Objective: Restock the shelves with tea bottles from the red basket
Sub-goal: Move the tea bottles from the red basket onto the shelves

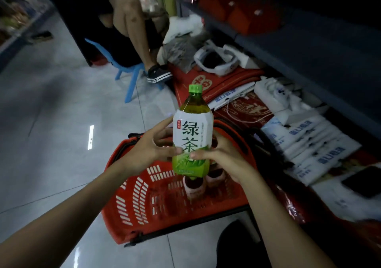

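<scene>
A green tea bottle (193,131) with a green cap and a white-and-green label is held upright above the red basket (144,201). My left hand (151,150) grips its left side and my right hand (223,160) grips its right side, thumbs meeting on the label's lower part. Inside the basket, under the held bottle, stand two more bottles (194,186) with reddish tops. A dark shelf (309,47) runs along the right.
Red bags (243,111) and white packets (309,144) lie piled on the floor below the shelf. A person sits on a blue stool (132,76) ahead, foot near the pile. Grey tiled floor (51,123) spreads to the left. A dark phone (362,181) lies at right.
</scene>
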`<move>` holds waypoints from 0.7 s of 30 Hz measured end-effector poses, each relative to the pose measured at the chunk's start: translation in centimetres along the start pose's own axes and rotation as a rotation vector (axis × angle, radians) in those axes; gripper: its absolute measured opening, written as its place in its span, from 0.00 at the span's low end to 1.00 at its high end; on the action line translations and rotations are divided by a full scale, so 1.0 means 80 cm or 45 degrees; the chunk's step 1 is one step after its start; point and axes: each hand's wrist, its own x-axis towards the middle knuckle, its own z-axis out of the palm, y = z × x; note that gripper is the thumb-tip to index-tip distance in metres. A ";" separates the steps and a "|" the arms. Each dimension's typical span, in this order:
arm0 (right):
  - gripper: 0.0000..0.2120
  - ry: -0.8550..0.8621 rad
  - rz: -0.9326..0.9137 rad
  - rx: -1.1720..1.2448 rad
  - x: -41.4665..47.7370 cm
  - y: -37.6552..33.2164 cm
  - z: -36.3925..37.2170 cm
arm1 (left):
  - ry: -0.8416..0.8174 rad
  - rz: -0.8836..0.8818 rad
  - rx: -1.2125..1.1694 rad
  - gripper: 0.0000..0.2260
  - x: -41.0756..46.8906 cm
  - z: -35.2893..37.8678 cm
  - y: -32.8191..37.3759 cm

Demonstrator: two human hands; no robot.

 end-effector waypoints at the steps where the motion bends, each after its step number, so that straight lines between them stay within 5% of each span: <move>1: 0.31 0.044 -0.044 -0.010 -0.010 -0.011 -0.010 | -0.014 0.048 0.008 0.39 0.005 0.006 0.015; 9: 0.32 0.441 -0.405 -0.098 -0.136 -0.128 -0.117 | -0.151 0.462 -0.031 0.38 0.033 0.098 0.183; 21: 0.33 1.320 -0.772 -0.498 -0.430 -0.263 -0.245 | -0.701 1.023 -0.254 0.36 0.024 0.321 0.449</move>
